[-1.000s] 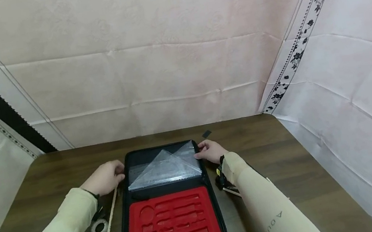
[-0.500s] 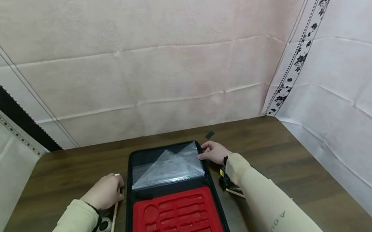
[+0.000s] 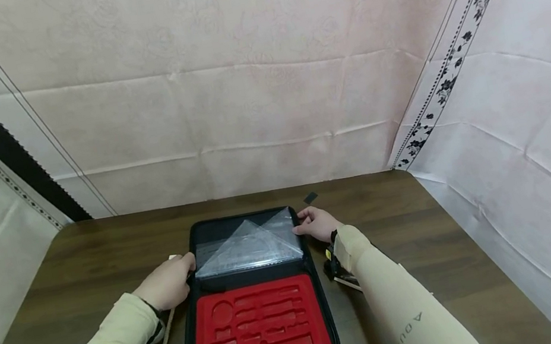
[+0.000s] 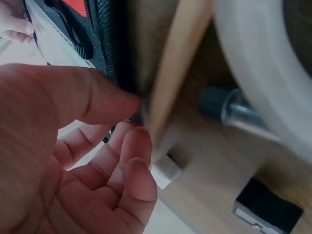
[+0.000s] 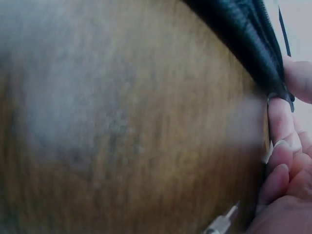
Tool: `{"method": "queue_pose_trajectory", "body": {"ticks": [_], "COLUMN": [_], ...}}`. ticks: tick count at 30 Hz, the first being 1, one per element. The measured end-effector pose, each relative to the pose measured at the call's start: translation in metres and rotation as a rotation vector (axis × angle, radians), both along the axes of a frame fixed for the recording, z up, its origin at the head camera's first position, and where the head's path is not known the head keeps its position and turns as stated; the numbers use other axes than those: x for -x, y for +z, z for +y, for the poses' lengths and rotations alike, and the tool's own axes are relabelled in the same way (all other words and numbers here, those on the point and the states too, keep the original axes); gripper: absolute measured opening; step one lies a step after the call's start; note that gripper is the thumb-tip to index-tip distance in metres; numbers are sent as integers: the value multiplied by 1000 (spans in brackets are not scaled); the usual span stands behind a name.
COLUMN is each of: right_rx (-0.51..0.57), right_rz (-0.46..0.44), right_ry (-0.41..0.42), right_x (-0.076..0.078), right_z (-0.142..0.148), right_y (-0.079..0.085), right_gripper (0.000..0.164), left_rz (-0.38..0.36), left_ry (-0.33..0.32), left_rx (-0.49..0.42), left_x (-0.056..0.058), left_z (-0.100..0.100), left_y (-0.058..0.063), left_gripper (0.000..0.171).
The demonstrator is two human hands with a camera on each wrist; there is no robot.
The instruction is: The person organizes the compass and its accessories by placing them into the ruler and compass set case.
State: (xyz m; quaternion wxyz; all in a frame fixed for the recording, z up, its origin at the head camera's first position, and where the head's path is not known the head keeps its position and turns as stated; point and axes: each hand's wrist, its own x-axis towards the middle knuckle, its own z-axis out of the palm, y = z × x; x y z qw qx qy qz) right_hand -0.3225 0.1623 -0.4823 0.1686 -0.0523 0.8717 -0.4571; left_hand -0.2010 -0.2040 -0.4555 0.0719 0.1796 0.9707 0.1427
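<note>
A black zip case (image 3: 265, 275) lies unfolded flat on the wooden table. Its near half holds a red moulded insert (image 3: 263, 330) with recesses; clear plastic set squares (image 3: 247, 250) sit in the far half. My left hand (image 3: 167, 282) is at the case's left edge, thumb and forefinger (image 4: 124, 100) pinching the rim by the zip. On the opposite side, my right hand (image 3: 317, 225) pinches the right edge near the far corner, thumb (image 5: 300, 80) above and fingers below.
Beside the left hand lie a wooden stick (image 4: 178, 53), a white tape roll (image 4: 248, 63), a dark-capped tube (image 4: 217, 103), a small white block (image 4: 166, 171) and a black block (image 4: 268, 207). A metal-tipped tool (image 5: 222, 223) lies near the right hand. A pale cloth wall (image 3: 244, 111) backs the table.
My left hand drew back from the case's left edge, then moved right and came onto it again, slightly nearer me. The right hand has stayed at the right edge.
</note>
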Motion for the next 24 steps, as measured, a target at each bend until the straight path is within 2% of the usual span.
{"method": "queue_pose_trajectory", "body": {"ticks": [6,11,14,16,18,22,24], "right_rx": [-10,-49,-96,-140,-183,-192,-160], "right_rz": [-18,5,43,82,96,17,-34], "right_ry": [-17,-73,-79,-44,24,179,201], "right_x": [4,5,2,-2,-4,-8,-8], "right_z": [0,-4,-6,-6,-6,-5,-5], "right_y": [-3,-4,-3,0,5,18,20], "right_gripper": [46,35,30,31,34,57,61], "left_rz": [-35,-9,4,7,15,37,39], "left_ry": [27,40,47,45,47,57,64], "left_rx": [-30,-23,-5,7,16,12,-3], "left_x": [1,4,5,6,8,10,11], "left_z": [2,6,10,12,13,12,10], "left_y": [-2,-2,-2,-1,-1,-1,-1], "left_gripper": [31,30,29,29,29,29,29]}}
